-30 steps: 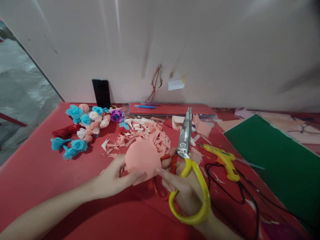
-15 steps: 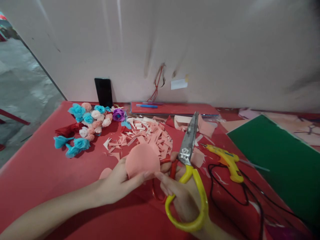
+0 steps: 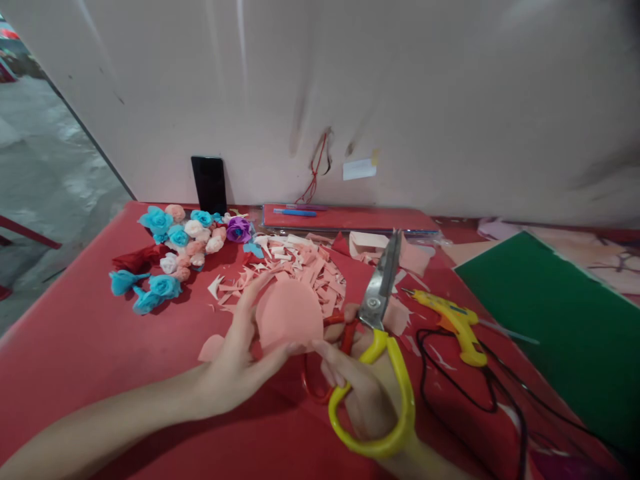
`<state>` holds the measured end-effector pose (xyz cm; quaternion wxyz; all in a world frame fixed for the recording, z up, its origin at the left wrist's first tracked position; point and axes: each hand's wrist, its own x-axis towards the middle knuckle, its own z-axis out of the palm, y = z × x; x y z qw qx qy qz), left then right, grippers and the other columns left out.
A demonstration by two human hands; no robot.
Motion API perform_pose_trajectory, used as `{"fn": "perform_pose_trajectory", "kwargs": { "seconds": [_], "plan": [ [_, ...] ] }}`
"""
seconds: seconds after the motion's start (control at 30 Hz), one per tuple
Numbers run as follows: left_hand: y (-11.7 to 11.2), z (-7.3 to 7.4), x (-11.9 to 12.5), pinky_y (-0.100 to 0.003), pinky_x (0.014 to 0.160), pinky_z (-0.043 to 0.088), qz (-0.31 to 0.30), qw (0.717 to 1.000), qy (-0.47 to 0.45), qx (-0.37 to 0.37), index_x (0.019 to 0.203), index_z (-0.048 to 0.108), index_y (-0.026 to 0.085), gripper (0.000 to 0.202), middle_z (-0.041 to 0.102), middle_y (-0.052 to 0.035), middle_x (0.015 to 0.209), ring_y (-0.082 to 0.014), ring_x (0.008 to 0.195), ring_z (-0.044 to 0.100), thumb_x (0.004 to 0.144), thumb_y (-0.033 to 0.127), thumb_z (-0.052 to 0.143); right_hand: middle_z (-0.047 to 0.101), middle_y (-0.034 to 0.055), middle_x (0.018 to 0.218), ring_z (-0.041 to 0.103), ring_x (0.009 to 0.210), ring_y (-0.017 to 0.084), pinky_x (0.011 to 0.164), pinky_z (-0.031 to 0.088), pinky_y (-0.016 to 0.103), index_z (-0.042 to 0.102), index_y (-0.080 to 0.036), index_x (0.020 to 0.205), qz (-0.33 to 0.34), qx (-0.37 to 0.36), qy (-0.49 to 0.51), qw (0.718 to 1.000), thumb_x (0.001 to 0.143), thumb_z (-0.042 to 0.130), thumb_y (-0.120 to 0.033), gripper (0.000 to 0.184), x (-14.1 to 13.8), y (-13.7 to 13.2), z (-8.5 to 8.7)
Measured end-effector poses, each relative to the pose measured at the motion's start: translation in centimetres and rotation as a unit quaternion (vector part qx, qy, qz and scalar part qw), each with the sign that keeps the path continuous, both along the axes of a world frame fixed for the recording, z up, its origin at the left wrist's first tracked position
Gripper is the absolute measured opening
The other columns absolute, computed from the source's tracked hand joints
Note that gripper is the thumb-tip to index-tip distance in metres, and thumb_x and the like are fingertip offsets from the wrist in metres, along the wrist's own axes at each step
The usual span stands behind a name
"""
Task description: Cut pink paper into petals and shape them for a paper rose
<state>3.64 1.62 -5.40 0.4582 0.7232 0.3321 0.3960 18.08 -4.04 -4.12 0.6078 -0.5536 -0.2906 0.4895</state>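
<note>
A round pink paper piece (image 3: pixel 291 316) is upright between my hands, facing me. My left hand (image 3: pixel 239 353) grips it, thumb at its lower edge and fingers curving up along its left side. My right hand (image 3: pixel 367 393) has the scissors (image 3: pixel 397 393) hooked on it, one handle yellow and one red, metal blades pointing up and away. The blades look closed. A fingertip of my right hand touches the paper's lower right edge. Another pink paper piece (image 3: pixel 212 348) lies on the table left of my left wrist, partly hidden.
Pink paper scraps (image 3: pixel 320 277) are heaped behind the hands. Crepe paper flowers (image 3: pixel 177 235) lie at left, before a leaning phone (image 3: pixel 210 183). A yellow glue gun (image 3: pixel 453 321) with a black cord lies right, beside a green sheet (image 3: pixel 555 333). Pens (image 3: pixel 297 213) rest at the back.
My left fingers have opened outward and risen along the paper's left edge. The paper has shifted slightly up and right. The scissors have dipped a little at the tip.
</note>
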Motion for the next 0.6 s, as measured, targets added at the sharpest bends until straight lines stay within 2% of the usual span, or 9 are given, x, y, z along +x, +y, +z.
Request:
{"fn": "perform_pose_trajectory", "kwargs": {
  "seconds": [0.07,0.17,0.2,0.3,0.4,0.53,0.6],
  "plan": [
    [0.0,0.0,-0.1,-0.029,0.084,0.048,-0.029,0.999,-0.013,0.014,0.131,0.022,0.031,0.059,0.048,-0.0054,0.124,-0.0187,0.107,0.051,0.081,0.022,0.051,0.037,-0.0075,0.047,0.027,0.037,0.003,0.036,0.022,0.018,0.050,-0.017,0.062,-0.011,0.001,-0.007,1.000,0.066,0.067,-0.027,0.021,0.0,0.2,0.2],
    [0.2,0.7,0.0,-0.028,0.082,0.050,-0.070,0.997,0.018,0.042,0.112,0.053,0.025,0.030,0.062,-0.0045,0.106,-0.0174,0.096,0.058,0.083,0.019,0.049,0.039,-0.0069,0.047,0.030,0.037,0.005,0.036,0.024,0.018,0.049,-0.018,0.062,-0.024,-0.003,-0.013,1.000,0.064,0.066,-0.027,0.020,-0.1,0.2,0.6],
    [0.3,1.0,0.1,-0.027,0.080,0.051,-0.070,0.996,0.029,0.048,0.106,0.058,0.023,0.025,0.064,-0.0053,0.102,-0.0173,0.093,0.060,0.082,0.019,0.049,0.039,-0.0068,0.046,0.031,0.037,0.005,0.036,0.024,0.019,0.048,-0.018,0.060,-0.023,-0.004,-0.019,1.000,0.064,0.066,-0.027,0.021,-0.1,0.2,0.6],
    [0.4,1.9,0.3,-0.023,0.071,0.054,-0.036,0.996,0.050,0.063,0.102,0.061,0.017,0.024,0.067,-0.0076,0.096,-0.0172,0.086,0.062,0.080,0.022,0.053,0.036,-0.0069,0.044,0.030,0.038,0.005,0.036,0.023,0.019,0.046,-0.018,0.056,-0.006,-0.007,-0.035,0.999,0.067,0.064,-0.027,0.023,0.0,0.0,0.4],
    [0.4,2.2,0.4,-0.023,0.075,0.052,-0.026,0.994,0.060,0.090,0.101,0.062,0.017,0.023,0.067,-0.0073,0.100,-0.0170,0.090,0.062,0.079,0.021,0.055,0.036,-0.0066,0.044,0.030,0.038,0.005,0.037,0.023,0.019,0.046,-0.017,0.055,-0.002,-0.003,-0.029,1.000,0.069,0.064,-0.028,0.025,0.0,-0.3,-0.1],
    [0.5,2.2,0.4,-0.023,0.079,0.052,-0.015,0.993,0.024,0.114,0.102,0.063,0.019,0.026,0.065,-0.0067,0.105,-0.0175,0.093,0.061,0.077,0.016,0.056,0.037,-0.0072,0.041,0.031,0.036,0.004,0.037,0.027,0.018,0.046,-0.016,0.052,-0.007,0.011,-0.033,0.999,0.070,0.064,-0.029,0.029,0.2,-0.2,-0.6],
    [0.7,2.2,0.2,-0.023,0.078,0.052,-0.006,0.993,0.003,0.117,0.104,0.062,0.020,0.029,0.065,-0.0056,0.105,-0.0178,0.094,0.061,0.076,0.014,0.057,0.040,-0.0073,0.040,0.035,0.035,0.005,0.036,0.031,0.017,0.051,-0.016,0.060,-0.003,0.001,-0.021,1.000,0.074,0.059,-0.032,0.023,0.4,-0.1,-0.4]
  ]
}}
